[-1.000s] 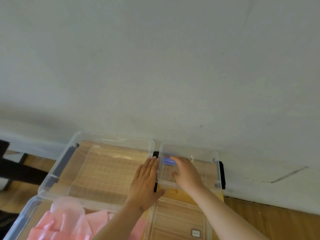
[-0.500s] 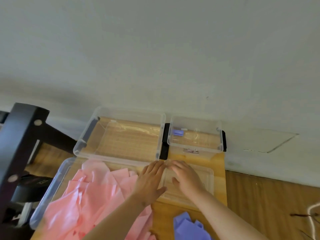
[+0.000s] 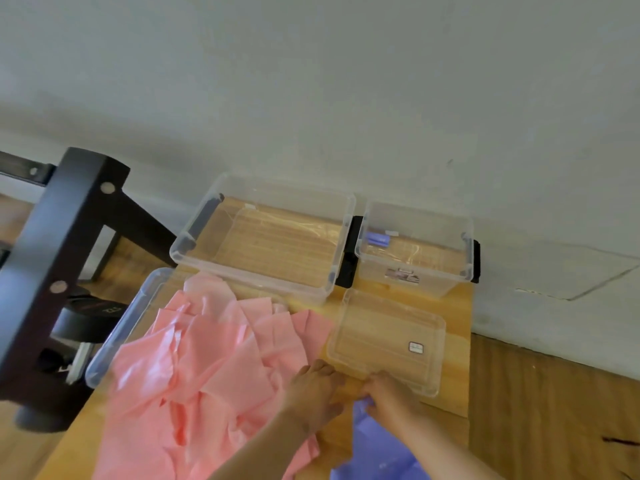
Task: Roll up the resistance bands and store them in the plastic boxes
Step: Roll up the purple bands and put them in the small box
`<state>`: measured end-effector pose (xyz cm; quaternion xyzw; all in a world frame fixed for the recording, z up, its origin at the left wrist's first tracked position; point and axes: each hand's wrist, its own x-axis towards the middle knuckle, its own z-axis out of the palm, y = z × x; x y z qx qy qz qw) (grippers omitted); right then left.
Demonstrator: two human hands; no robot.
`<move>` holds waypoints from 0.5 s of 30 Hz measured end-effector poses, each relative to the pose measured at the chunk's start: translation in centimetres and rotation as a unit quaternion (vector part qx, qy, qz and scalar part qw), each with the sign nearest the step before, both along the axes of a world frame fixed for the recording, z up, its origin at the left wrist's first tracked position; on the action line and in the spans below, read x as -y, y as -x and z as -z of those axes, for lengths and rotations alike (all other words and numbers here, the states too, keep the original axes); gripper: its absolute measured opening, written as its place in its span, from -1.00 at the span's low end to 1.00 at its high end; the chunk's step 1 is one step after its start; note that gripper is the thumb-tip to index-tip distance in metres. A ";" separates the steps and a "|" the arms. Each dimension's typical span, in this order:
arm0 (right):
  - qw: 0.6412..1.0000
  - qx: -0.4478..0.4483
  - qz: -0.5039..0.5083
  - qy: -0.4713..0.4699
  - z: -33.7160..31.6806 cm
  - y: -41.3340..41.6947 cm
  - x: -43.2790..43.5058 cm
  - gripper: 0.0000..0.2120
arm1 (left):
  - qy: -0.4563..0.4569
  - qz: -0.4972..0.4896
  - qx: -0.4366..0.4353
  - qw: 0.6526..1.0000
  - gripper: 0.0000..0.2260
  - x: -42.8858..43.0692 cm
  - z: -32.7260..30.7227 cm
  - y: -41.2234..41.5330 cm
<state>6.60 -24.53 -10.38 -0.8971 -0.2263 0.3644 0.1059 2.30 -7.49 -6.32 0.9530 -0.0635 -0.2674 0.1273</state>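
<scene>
From the head view, your left hand lies flat with its fingers stretched out and holds nothing; the fingertips rest at the right edge of the pink resistance bands, close to the near corner of the small lid. Your right hand is just beside it, blurred, with its fingers curled down over the top end of the purple band, which it grips. That band runs towards you along the wooden surface, under your right forearm. The pink bands are a loose, crumpled heap spread over the large lid and the left half of the surface. Behind them the large clear box stands open against the wall, with only the wood showing through its bottom. The small clear box stands touching its right side, also open, and one rolled purple band lies in its far left corner. The small lid lies flat in front of the small box. A black frame stands to the left of the surface, and wooden floor shows on the right.
</scene>
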 end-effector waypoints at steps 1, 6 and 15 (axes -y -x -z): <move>1.000 0.002 -0.001 0.001 0.2 0.1 0.0 -0.77 | 0.008 -0.012 -0.006 1.000 -0.57 0.3 0.2 0.2; 0.999 0.045 -0.018 -0.015 0.3 0.3 0.1 -0.78 | 0.028 -0.045 -0.032 0.998 -0.58 1.1 1.3 1.2; 0.985 0.006 0.104 -0.134 -5.3 -2.6 -1.2 -0.88 | 0.188 -0.234 -0.023 0.953 -0.85 1.4 -0.8 -0.3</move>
